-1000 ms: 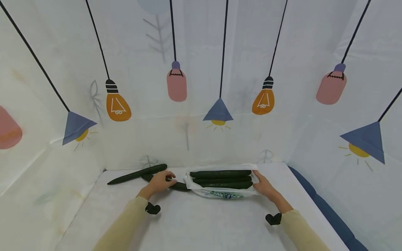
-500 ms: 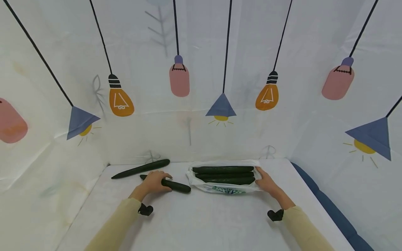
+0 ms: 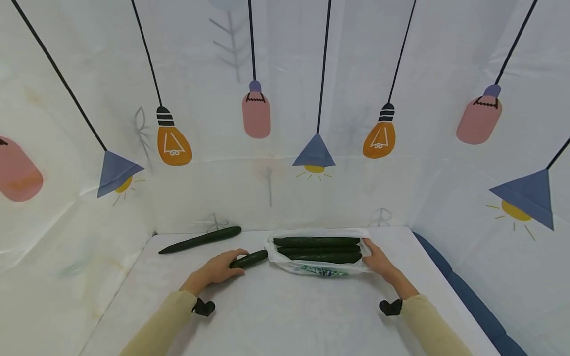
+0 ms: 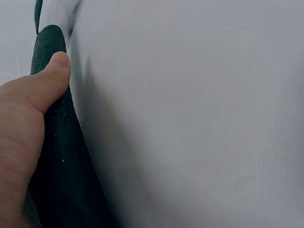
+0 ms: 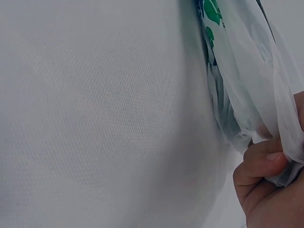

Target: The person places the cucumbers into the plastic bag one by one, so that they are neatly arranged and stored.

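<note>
In the head view my left hand (image 3: pixel 218 268) grips a dark green cucumber (image 3: pixel 256 258), its front end pointing right, close to the left edge of the white plastic bag (image 3: pixel 291 267). The left wrist view shows the thumb (image 4: pixel 57 71) pressed along the side of this cucumber (image 4: pixel 66 152); the other fingers are hidden behind it. Three cucumbers (image 3: pixel 325 257) lie side by side in the bag's wide mouth. At the bag's right end, my right hand (image 3: pixel 377 261) holds the gathered plastic, with bent fingers (image 5: pixel 259 166) around it in the right wrist view.
Another cucumber (image 3: pixel 200 241) lies slanted at the back left of the white table (image 3: pixel 294 316). A white curtain (image 3: pixel 285 193) printed with lamps stands behind and at both sides. Blue padding (image 3: pixel 463 287) runs along the table's right edge.
My left hand came down onto the cucumber and took hold. The cucumber has since turned, its right end rising towards the bag. My right hand stays at the bag; the head view shifted slightly.
</note>
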A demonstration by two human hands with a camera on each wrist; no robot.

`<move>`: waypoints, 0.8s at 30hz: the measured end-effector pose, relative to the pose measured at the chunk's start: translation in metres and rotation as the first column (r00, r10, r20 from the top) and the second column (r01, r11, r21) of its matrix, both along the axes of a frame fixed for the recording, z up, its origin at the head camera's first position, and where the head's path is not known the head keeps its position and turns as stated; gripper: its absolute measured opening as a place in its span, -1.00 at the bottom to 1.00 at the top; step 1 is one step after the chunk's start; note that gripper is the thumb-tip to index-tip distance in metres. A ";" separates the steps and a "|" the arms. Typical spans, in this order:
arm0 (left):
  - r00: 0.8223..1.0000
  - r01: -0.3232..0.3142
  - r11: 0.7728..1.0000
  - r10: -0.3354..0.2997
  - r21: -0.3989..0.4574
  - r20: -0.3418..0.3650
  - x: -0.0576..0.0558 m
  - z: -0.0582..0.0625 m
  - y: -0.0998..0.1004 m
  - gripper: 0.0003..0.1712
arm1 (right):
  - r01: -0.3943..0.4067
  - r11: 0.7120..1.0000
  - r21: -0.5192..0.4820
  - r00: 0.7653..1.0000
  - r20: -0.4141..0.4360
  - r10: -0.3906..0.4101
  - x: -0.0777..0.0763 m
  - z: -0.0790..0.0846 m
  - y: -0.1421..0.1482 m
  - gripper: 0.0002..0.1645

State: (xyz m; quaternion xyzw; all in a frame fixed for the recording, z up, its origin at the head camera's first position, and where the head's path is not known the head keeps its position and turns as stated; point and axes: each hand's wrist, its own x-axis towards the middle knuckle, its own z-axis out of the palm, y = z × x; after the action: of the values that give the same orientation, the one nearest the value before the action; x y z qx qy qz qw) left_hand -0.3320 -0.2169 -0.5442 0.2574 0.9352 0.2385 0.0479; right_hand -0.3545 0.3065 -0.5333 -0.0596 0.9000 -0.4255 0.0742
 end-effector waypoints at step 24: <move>0.997 0.038 0.996 -0.032 0.079 -0.070 -0.001 0.034 0.020 -0.42 | -0.001 1.000 -0.009 1.000 0.008 0.001 0.003 -0.001 0.000 -0.07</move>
State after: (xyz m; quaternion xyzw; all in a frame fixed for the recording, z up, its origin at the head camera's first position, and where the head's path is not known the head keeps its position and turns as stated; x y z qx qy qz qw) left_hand -0.3335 -0.1968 -0.5106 0.2834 0.9214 0.2659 0.0098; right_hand -0.3517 0.3061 -0.5346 -0.0587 0.8978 -0.4295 0.0775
